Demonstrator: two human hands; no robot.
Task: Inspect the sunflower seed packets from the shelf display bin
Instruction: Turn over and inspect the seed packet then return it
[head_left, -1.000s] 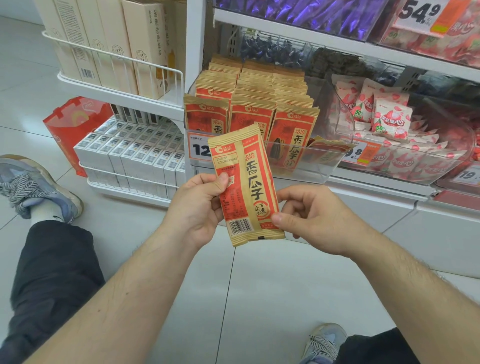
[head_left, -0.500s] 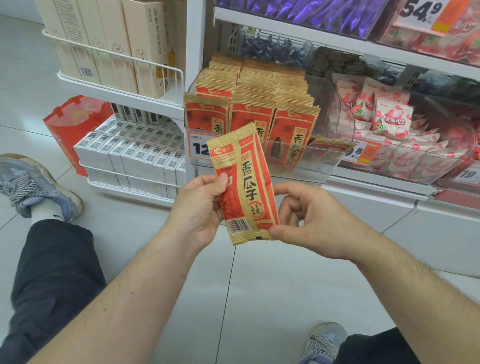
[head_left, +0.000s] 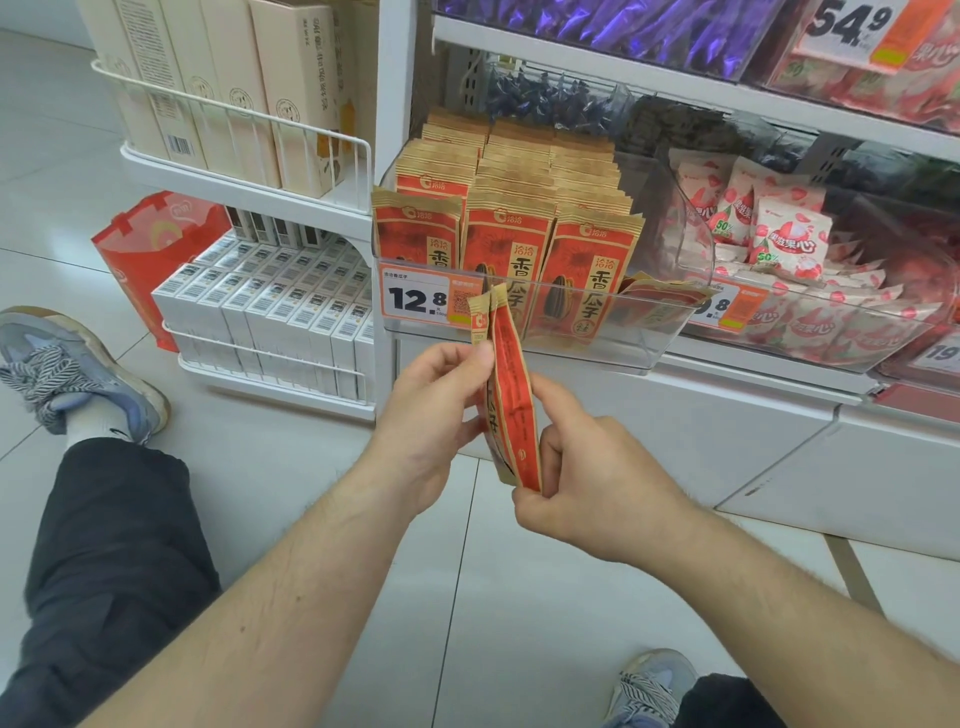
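Red and kraft-brown, the sunflower seed packet (head_left: 511, 410) stands almost edge-on to me, held out in front of the clear display bin (head_left: 524, 332) so I can read along its side. My left hand (head_left: 434, 421) pinches it near the upper edge, thumb and fingertips closed on the paper, which steadies the top. My right hand (head_left: 582, 478) grips the bottom corner with curled fingers, and I judge that this low hold is what lets me twist the packet about its long axis to bring the other face round. I keep it away from the shelf so the turn does not brush the rows of packets (head_left: 511, 234) standing upright in the bin, faces forward behind the price label (head_left: 415, 299). A few packets lie flat at the bin's right end. The next bin (head_left: 810, 322) holds pink-and-white sweets, apart from my work. The inspection seems midway: one packet out, the rest untouched.
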